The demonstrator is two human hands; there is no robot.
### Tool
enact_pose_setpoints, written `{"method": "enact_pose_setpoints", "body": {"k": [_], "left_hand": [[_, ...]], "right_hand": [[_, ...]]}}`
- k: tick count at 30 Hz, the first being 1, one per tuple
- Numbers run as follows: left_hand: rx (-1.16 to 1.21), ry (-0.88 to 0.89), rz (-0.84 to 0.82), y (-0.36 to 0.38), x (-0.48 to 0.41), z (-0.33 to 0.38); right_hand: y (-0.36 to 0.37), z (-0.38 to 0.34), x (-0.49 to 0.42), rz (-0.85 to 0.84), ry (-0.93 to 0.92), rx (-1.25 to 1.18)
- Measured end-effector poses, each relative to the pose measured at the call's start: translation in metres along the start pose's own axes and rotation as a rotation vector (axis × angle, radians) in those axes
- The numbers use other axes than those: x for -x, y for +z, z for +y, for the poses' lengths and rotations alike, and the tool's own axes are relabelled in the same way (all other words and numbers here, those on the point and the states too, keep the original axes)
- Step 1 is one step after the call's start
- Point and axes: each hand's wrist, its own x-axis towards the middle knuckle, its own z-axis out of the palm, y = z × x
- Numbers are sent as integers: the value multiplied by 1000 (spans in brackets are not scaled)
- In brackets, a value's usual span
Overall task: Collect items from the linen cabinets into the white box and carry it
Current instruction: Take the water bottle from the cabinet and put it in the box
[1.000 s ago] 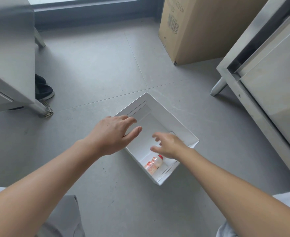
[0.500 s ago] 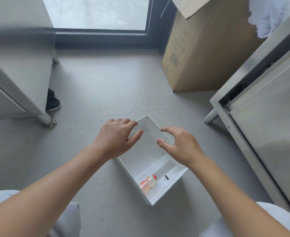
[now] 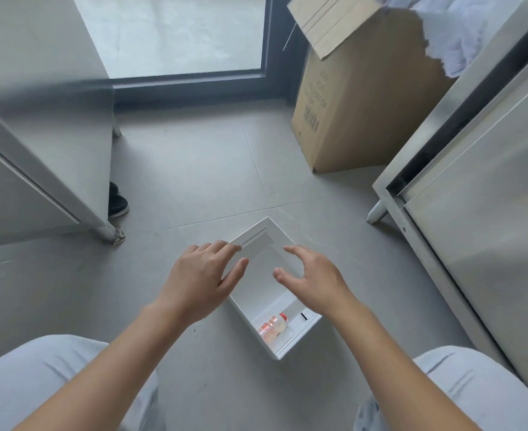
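Observation:
A white box (image 3: 300,340) stands on the grey tiled floor between my knees. Inside it, at the near end, lies a small bottle (image 3: 272,326) with a red cap and an orange label. My left hand (image 3: 199,279) hovers over the box's left wall, fingers relaxed, thumb over the rim; whether it touches is unclear. My right hand (image 3: 314,279) is spread above the box's right side, fingers apart, holding nothing. Both hands hide the box's middle.
A steel cabinet (image 3: 480,194) stands at the right, its door slightly ajar, white linen (image 3: 452,35) above it. Another steel cabinet (image 3: 39,157) is at the left, with a dark shoe (image 3: 117,201) behind its leg. A cardboard carton (image 3: 359,98) stands by the window.
The view has risen and pulled back, so my knees now show. My right hand came out of the box and spread over its right side. My left hand stayed at the left wall.

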Motion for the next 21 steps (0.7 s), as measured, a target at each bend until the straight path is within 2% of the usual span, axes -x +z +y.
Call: {"method": "enact_pose_setpoints", "body": {"k": [3, 7, 15, 21], "left_hand": [[-4, -7, -50, -73, 6, 32], [-32, -30, -29, -213, -6, 77], [-67, -20, 126, -496, -38, 169], [-53, 34, 280, -668, -55, 225]], "right_hand": [[-55, -52, 20, -12, -16, -7], [-166, -144, 43, 38, -67, -20], [-412, -321, 98, 194, -154, -83], [-566, -421, 130, 291, -191, -81]]}}
